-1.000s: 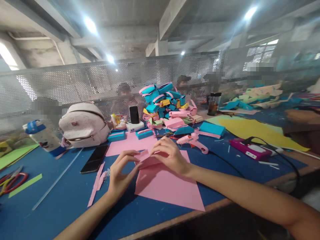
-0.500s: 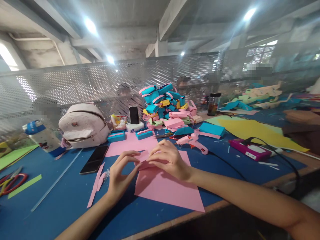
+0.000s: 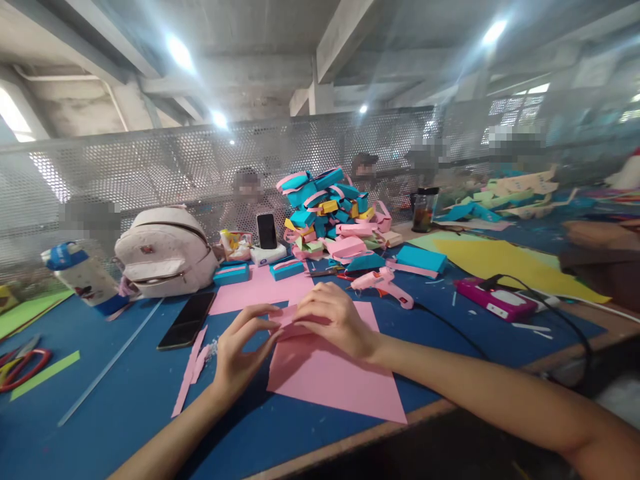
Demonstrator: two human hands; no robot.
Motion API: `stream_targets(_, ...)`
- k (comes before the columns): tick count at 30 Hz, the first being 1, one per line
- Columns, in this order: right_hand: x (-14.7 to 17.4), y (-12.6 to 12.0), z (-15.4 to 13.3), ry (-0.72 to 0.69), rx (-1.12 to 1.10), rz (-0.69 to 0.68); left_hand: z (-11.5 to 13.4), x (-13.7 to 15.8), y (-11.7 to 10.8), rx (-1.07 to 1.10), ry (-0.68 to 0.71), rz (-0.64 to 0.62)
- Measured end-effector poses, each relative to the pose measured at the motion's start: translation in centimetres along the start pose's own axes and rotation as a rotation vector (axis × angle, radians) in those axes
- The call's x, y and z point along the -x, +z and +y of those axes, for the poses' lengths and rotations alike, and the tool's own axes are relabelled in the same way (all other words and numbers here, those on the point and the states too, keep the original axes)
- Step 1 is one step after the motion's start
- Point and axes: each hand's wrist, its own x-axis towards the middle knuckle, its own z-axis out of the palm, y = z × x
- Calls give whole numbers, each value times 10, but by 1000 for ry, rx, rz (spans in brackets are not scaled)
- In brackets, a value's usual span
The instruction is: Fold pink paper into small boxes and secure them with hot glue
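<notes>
Between my two hands is a small piece of pink paper (image 3: 288, 319), which looks folded. My left hand (image 3: 241, 347) pinches its left side between thumb and fingertips. Curled over its right side, my right hand (image 3: 337, 321) grips it with the fingers close together. Both hands hover just over a pink sheet of paper (image 3: 337, 383) on the blue table. Fingers hide part of the held piece. Beyond my right hand lies a pink glue gun (image 3: 385, 285), its cord running to the right.
Behind the hands rises a heap of blue, pink and yellow paper boxes (image 3: 327, 213). A phone (image 3: 187, 321), torn pink strips (image 3: 190, 373) and a backpack (image 3: 165, 257) are left. Scissors (image 3: 27, 367) lie far left, a purple power strip (image 3: 495, 300) right. A co-worker's hand (image 3: 593, 237) shows at right.
The view has shifted very slightly. Both hands keep their hold on the pink paper, with hardly any movement.
</notes>
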Motion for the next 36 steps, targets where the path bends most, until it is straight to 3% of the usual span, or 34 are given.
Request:
stream_targets(4,0,1,1,-9,-2,20,-4,0,0,-60,64,3)
stream_targets(11,1,0,0,-23,17,18,-13,-4,-6,-323,316,-7)
stream_targets(36,0,0,-4,-10,42,23,-14,-7,-8,-333,315,5)
